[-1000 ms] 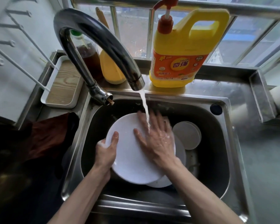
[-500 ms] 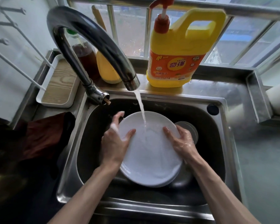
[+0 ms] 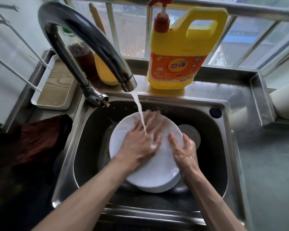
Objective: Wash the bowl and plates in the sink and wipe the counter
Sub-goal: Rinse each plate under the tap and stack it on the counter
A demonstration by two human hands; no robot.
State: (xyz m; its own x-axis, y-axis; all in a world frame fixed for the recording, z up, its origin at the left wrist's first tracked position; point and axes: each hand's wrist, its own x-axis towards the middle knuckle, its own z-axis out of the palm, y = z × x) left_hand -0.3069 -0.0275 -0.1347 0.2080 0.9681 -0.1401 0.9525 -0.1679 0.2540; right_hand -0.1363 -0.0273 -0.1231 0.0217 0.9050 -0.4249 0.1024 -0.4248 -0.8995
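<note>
The left hand (image 3: 140,142) lies flat on the face of a white plate (image 3: 160,169), fingers straight and spread, wet and soapy. Just right of it, the right hand (image 3: 184,150) grips the same plate at its right rim, thumb laid on the face and the other fingers hidden behind the edge. The plate is held tilted inside the sink (image 3: 93,130). Below the right hand the edge of a second plate (image 3: 176,180) shows under the first. Just beyond the right hand, a pale round bowl (image 3: 189,132) sits in the basin.

A stream of water (image 3: 138,107) lands on the back of the left hand's fingers, falling from the curved faucet (image 3: 90,39) that arches above and to the left of that hand. Far left of the left hand, a dark red cloth (image 3: 40,135) lies on the counter (image 3: 265,155), with a white tray (image 3: 57,87) beyond it. Farther past both hands, a yellow detergent bottle (image 3: 178,52) with a red pump stands on the ledge behind the sink, before the window bars.
</note>
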